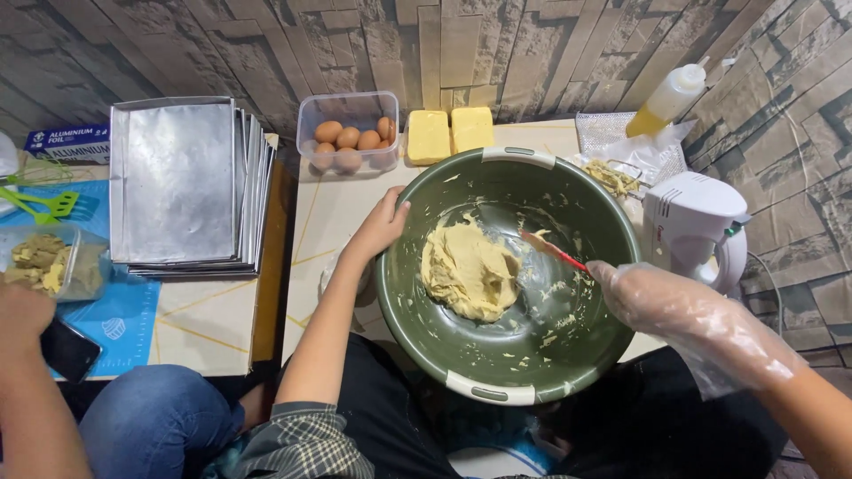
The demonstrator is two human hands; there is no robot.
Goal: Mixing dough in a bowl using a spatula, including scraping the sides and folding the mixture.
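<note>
While our left hand [380, 226] steadies the big olive-green plastic mixing bowl [461, 359] by its left rim, fingers curled together over the edge, our right hand [652, 302], wrapped in a thin clear plastic glove, has its fingers closed on the handle of a slim red spatula [555, 253] whose tip reaches down into the bowl. We judge the step in hand to be working the pale yellow mound of soft dough [470, 270], which lies on the bowl's floor, left of centre, just beside the spatula's tip and well below our gloved fingers; smears of it cling to the walls. A next stroke would call for a firm hold on the rim and a scrape along the wall. Behind the bowl on the pale bench [333, 208] stand a clear plastic tub of brown eggs [348, 137] and two yellow butter blocks [448, 133]; a white electric hand mixer [697, 226] rests at the right.
</note>
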